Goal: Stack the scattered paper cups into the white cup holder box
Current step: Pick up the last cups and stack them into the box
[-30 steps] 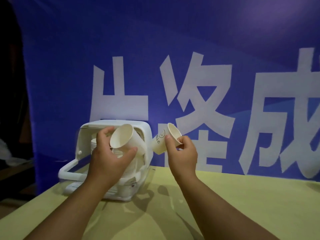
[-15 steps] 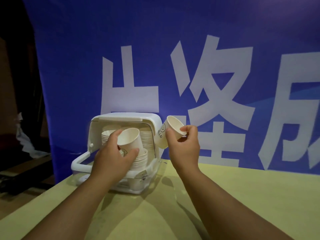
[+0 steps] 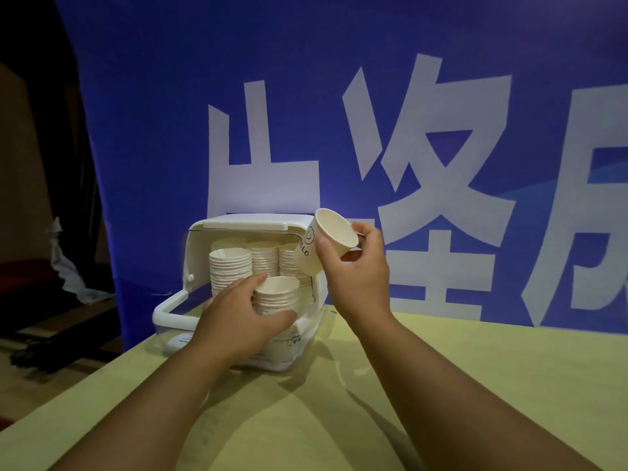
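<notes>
The white cup holder box (image 3: 238, 223) stands open at the far left of the yellow-green table, its lid swung up. Several stacks of white paper cups (image 3: 231, 266) fill it. My left hand (image 3: 239, 316) wraps around the front stack (image 3: 277, 295), thumb and fingers on the top cups. My right hand (image 3: 356, 277) holds one paper cup (image 3: 324, 241) with a smiley print tilted in the air, just right of the box's upper corner, its mouth facing me.
A blue banner (image 3: 339, 130) with large white characters hangs right behind the table. The yellow-green tabletop (image 3: 475, 368) stretches to the right and toward me. Its left edge drops to a dark floor with clutter (image 3: 51, 334).
My left hand has lowered its cup onto the front stack in the box. My right hand has stayed beside the box with its cup, tipped a little more toward me.
</notes>
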The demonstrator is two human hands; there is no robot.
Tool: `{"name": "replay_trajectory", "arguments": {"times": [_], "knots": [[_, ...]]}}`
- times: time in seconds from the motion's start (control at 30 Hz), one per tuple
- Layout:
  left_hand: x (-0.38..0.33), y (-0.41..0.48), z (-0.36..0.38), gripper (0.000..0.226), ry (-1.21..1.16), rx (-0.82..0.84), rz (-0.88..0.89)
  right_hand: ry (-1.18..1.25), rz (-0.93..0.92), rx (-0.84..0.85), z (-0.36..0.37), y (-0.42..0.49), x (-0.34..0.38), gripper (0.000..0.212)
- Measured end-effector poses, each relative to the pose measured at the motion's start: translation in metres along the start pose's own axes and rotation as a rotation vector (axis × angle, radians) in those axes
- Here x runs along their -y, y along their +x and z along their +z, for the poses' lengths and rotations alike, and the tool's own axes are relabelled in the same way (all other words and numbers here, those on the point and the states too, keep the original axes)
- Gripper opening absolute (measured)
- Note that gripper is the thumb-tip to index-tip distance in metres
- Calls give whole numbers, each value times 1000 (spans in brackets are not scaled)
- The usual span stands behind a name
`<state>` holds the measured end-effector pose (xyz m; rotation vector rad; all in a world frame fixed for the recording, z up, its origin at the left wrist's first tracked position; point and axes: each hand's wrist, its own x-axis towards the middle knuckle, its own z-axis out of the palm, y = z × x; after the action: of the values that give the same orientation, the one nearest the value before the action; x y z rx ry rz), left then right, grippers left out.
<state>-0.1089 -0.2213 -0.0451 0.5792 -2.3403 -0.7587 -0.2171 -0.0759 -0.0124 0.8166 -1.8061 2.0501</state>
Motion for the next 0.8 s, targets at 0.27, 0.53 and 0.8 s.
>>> {"name": "replay_trajectory", "arguments": {"times": [0.27,0.53,0.8], "knots": [[8,6,3,92,-82,26,-18,-55,38,213,10,-6,3,62],[4,0,1,114,-126,-15,35,-159,25,339,15,-8,-3,67],[13,2,-4,92,-96,22,60,-413,-38,448,11,-15,-21,41]]}}
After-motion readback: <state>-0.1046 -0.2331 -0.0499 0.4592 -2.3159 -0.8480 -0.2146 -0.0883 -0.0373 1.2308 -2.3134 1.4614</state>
